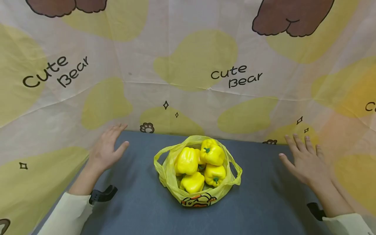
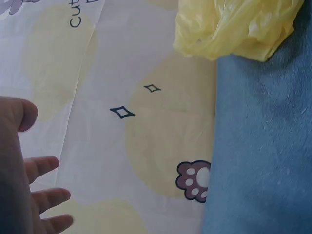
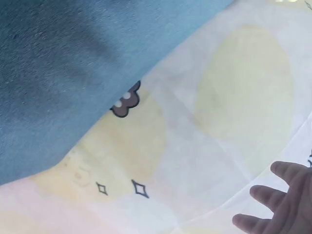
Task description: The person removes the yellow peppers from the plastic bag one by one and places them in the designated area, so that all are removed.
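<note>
A thin yellow plastic bag [image 1: 173, 186] stands open-mouthed on the grey-blue table, its two handle loops spread to the sides. Several yellow bell peppers [image 1: 188, 161] with green stems lie inside it. To the left of the bag, my left hand [image 1: 107, 151] hovers with fingers straight and thumb apart, touching nothing. On the far right, my right hand [image 1: 309, 163] is held up with its fingers spread, also holding nothing. The left wrist view catches the bag's side [image 2: 234, 29] at the top, away from the fingers. In the right wrist view only table, cloth and fingers [image 3: 268, 197] appear.
A cloth [image 1: 191, 58] printed with yellow patches, bear feet and "Cute Bear" lettering hangs behind the table [image 1: 141, 209] and along its left side. The table's back edge runs just behind the bag. Dark straps [image 1: 102, 194] sit on both wrists.
</note>
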### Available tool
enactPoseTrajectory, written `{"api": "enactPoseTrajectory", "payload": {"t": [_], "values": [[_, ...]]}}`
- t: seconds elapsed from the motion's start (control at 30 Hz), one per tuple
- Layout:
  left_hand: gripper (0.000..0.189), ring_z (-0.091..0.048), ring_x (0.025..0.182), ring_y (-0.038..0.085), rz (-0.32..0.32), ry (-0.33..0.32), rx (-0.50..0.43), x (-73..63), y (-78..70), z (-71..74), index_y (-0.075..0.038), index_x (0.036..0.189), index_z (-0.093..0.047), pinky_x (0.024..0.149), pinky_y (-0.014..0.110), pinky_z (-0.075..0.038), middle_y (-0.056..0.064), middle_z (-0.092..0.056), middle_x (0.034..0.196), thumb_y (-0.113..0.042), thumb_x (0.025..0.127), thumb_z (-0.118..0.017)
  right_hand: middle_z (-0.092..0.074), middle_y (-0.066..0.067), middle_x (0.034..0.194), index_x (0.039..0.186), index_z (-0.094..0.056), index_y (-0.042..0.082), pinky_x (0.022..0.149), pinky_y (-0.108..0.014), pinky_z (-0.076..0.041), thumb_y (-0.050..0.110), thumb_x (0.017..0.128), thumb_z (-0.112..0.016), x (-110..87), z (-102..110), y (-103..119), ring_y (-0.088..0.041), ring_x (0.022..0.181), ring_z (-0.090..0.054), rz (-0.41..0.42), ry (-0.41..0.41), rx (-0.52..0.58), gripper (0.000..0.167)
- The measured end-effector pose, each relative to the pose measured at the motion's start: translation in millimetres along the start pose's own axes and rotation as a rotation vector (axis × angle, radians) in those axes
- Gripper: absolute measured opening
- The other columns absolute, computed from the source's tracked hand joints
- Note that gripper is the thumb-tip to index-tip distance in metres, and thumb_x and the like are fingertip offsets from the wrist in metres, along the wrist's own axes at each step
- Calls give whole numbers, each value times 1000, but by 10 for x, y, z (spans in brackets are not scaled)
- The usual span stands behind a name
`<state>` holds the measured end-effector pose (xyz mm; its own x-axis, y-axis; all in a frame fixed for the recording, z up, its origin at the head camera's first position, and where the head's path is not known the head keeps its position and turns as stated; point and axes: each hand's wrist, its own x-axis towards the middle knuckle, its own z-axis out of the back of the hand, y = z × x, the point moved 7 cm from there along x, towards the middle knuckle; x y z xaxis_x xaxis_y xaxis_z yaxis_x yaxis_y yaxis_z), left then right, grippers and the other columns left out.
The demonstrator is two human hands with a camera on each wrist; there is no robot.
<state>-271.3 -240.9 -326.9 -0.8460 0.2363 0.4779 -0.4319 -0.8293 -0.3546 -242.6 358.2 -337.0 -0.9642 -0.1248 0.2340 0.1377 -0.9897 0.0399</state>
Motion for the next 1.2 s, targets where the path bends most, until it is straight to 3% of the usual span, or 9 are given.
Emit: {"api": "enactPoseTrajectory", "payload": {"t": [0.1, 0.23, 0.33, 0.53, 0.63, 0.77, 0.97, 1.2], "values": [[59, -31, 135, 50, 8, 20, -89, -21, -22, -75, -12, 149, -37, 102, 68, -25, 24, -36, 150, -26, 95, -56, -17, -25, 157, 156, -11, 19, 106, -73, -6, 51, 97, -42, 6, 65, 92, -54, 142, -7, 18, -65, 9, 74], [57, -33, 135, 48, 51, 73, -235, -70, -35, -220, -17, 150, -35, 97, 68, -31, 21, -34, 152, -24, 97, -54, -41, -31, 140, 147, -36, 11, 93, -72, -27, 44, 91, -58, 15, 172, 273, -56, 125, -35, 75, -181, 37, 69], [55, -37, 131, 48, 92, 96, -346, -107, -59, -317, -18, 150, -35, 94, 65, -38, 20, -34, 151, -23, 98, -53, -48, -29, 131, 139, -46, 8, 83, -71, -35, 39, 87, -64, 34, 205, 408, -55, 114, -44, 108, -222, 82, 63], [50, -45, 125, 47, 127, 113, -465, -152, -155, -483, -18, 147, -40, 88, 64, -44, 18, -38, 147, -20, 98, -52, -55, -22, 126, 133, -52, 9, 80, -65, -40, 30, 82, -70, 85, 207, 661, -49, 108, -50, 158, -245, 202, 58], [49, -46, 124, 48, 122, 121, -497, -166, -204, -552, -17, 145, -43, 87, 64, -44, 18, -40, 145, -19, 97, -52, -55, -20, 126, 134, -52, 10, 80, -64, -41, 30, 83, -70, 109, 178, 781, -46, 111, -49, 153, -216, 269, 58], [49, -44, 125, 51, 123, 133, -534, -188, -250, -653, -17, 145, -43, 90, 66, -43, 19, -39, 145, -19, 97, -52, -56, -18, 127, 135, -52, 11, 81, -64, -43, 31, 83, -70, 154, 128, 941, -42, 114, -49, 142, -191, 350, 59], [52, -39, 128, 53, 117, 141, -591, -210, -348, -788, -14, 146, -40, 94, 67, -40, 21, -36, 146, -16, 96, -53, -58, -16, 128, 133, -55, 10, 85, -58, -46, 25, 79, -76, 228, 50, 1188, -39, 114, -55, 208, -228, 470, 60], [54, -40, 127, 53, 123, 179, -647, -219, -445, -963, -17, 145, -43, 91, 61, -45, 19, -34, 147, -15, 93, -59, -58, -13, 130, 134, -54, 13, 83, -53, -51, 24, 76, -79, 295, -98, 1451, -38, 112, -58, 240, -189, 559, 64]]}}
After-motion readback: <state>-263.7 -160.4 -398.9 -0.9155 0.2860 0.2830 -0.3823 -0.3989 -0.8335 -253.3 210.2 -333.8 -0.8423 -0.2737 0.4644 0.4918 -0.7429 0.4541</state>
